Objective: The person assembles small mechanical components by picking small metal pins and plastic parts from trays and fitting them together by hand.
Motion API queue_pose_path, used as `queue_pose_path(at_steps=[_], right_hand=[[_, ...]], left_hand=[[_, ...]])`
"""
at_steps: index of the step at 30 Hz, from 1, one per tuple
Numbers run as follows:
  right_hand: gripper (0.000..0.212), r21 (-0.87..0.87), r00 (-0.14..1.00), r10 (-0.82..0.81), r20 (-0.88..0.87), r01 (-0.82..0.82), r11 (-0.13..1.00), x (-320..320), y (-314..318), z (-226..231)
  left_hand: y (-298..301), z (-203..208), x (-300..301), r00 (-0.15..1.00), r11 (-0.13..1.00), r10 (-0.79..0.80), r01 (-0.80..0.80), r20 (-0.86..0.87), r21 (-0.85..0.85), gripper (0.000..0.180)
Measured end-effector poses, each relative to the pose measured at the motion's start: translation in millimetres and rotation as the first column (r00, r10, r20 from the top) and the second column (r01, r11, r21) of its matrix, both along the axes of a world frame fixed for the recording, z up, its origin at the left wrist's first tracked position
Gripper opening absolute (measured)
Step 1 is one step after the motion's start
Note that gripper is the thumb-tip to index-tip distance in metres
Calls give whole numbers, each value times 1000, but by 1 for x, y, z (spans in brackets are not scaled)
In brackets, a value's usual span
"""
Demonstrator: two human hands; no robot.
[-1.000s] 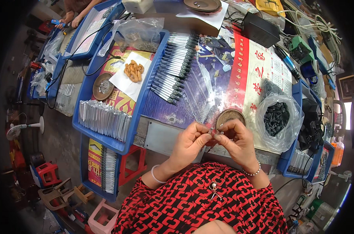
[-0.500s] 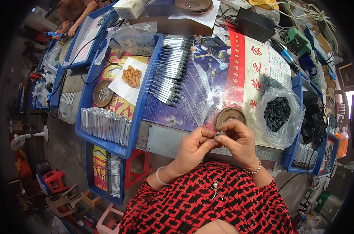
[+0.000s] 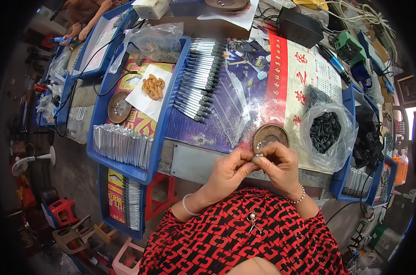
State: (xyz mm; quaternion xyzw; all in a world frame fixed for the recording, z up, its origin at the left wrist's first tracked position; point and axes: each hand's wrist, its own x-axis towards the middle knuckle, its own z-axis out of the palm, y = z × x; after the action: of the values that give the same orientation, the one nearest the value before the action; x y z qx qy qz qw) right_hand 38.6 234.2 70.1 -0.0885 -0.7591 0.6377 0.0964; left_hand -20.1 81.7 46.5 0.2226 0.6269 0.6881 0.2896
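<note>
At the table's front edge, my left hand (image 3: 230, 170) and my right hand (image 3: 283, 170) meet fingertip to fingertip. Both pinch a small grey metal part (image 3: 258, 156), mostly covered by thumbs and forefingers, so its exact kind does not show. Just beyond my right fingers sits a round brown dish (image 3: 281, 132) with a few tiny shiny pieces in it. To the right of that dish, a clear plastic bag (image 3: 347, 153) stands open, full of small black parts (image 3: 325, 131). A row of slim silver rods with dark ends (image 3: 199, 85) lies on the table, left of the middle.
On the left, a blue tray (image 3: 158, 151) holds silver strips (image 3: 122, 144), a small bowl (image 3: 112, 108) and orange-brown snacks on paper (image 3: 153, 87). Another blue tray (image 3: 338, 185) lies right. A black box (image 3: 301, 27) and cables stand behind. Another person's hand (image 3: 72, 32) works at far left.
My hands stay together with slight finger shifts around the metal part. The whole view has moved slightly; more of the brown dish's contents shows.
</note>
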Motion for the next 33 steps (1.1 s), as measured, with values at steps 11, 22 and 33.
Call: queue_pose_path(at_steps=[11,22,33], right_hand=[[12,-118,993,77,93,-66,991,-2,-1,13],[13,-130,990,59,131,-42,991,0,0,13],[13,-312,990,87,113,-48,949,1,4,5]], left_hand=[[-2,1,-2,997,996,-18,11,74,84,8],[-1,2,-3,992,995,-73,66,104,68,9],[2,0,-1,961,990,-104,74,256,121,11]])
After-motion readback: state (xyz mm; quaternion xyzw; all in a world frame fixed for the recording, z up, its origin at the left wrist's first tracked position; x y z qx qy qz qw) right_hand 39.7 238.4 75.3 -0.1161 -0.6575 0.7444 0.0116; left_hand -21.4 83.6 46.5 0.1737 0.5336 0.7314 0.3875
